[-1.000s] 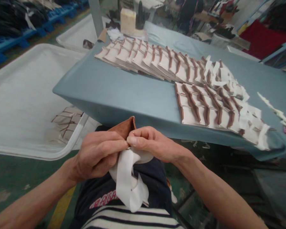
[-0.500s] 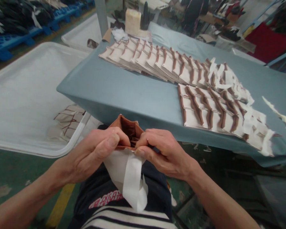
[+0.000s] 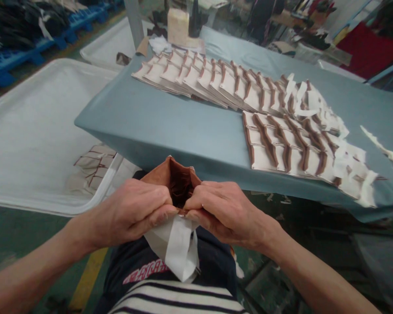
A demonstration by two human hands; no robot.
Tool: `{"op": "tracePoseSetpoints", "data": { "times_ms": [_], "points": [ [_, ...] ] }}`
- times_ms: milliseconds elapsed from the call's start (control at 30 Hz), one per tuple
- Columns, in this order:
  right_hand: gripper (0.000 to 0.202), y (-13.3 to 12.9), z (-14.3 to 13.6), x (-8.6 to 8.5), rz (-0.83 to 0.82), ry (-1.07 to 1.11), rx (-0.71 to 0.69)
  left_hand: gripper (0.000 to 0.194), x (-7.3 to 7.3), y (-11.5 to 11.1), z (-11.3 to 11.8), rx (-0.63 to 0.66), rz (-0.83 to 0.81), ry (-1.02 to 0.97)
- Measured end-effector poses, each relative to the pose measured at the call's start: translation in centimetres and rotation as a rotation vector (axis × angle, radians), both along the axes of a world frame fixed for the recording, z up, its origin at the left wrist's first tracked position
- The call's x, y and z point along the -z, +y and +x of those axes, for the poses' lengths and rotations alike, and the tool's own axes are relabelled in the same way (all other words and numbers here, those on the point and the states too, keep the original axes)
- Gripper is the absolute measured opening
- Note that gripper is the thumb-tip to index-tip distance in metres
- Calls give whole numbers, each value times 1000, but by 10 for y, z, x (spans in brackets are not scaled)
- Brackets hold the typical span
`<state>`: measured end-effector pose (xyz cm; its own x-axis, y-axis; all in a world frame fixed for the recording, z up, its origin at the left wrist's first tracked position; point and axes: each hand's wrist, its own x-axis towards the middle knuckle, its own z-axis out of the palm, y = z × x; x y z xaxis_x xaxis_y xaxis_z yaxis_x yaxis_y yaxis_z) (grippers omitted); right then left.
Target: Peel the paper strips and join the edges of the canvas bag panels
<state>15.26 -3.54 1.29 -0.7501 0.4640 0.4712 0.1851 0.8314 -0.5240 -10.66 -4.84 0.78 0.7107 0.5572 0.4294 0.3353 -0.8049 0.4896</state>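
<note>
A brown and white fabric piece (image 3: 160, 174) is held up in front of my lap, its brown side gaping like a pocket. My left hand (image 3: 140, 211) pinches the near edge from the left. On the right, my right hand (image 3: 225, 211) pinches the same edge, with the fingertips of both hands almost touching. Below them hangs a white strip (image 3: 178, 248). Beyond, overlapping white pieces with brown edges (image 3: 229, 83) lie in a long row on the blue-grey table (image 3: 144, 117), and a second group (image 3: 291, 150) lies nearer.
At the left stands a large white bin (image 3: 26, 131) with a few white and brown pieces (image 3: 94, 168) inside. Behind it are blue pallets (image 3: 46, 48) with dark material. A yellowish block (image 3: 177, 26) sits at the table's far end. A person (image 3: 263, 19) is partly visible behind.
My left hand has turned over the edge, its thumb now nearer my right hand. The brown opening gapes wider, and the hanging strip has shifted slightly up.
</note>
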Motion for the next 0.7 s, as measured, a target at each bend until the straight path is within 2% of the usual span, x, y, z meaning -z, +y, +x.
{"op": "tracePoseSetpoints", "data": {
  "times_ms": [133, 267, 333, 433, 533, 700],
  "points": [
    [32, -2, -2, -2, -24, 18, -12, 35, -7, 4, -1, 70, -235, -35],
    [37, 0, -4, -6, -81, 85, -12, 34, -21, 3, 5, 114, -338, -62],
    [39, 2, -5, -7, -159, 140, -35, 32, -23, 0, 6, 126, -383, -112],
    [38, 4, -7, -7, -251, 194, -64, 35, -17, -2, 7, 131, -456, -215],
    [32, 4, -8, -8, -298, 193, -54, 51, -8, -2, 7, 107, -567, -298],
    [17, -1, -5, -16, -267, 78, -43, 65, -1, -2, 5, 48, -747, -338]
  ]
}}
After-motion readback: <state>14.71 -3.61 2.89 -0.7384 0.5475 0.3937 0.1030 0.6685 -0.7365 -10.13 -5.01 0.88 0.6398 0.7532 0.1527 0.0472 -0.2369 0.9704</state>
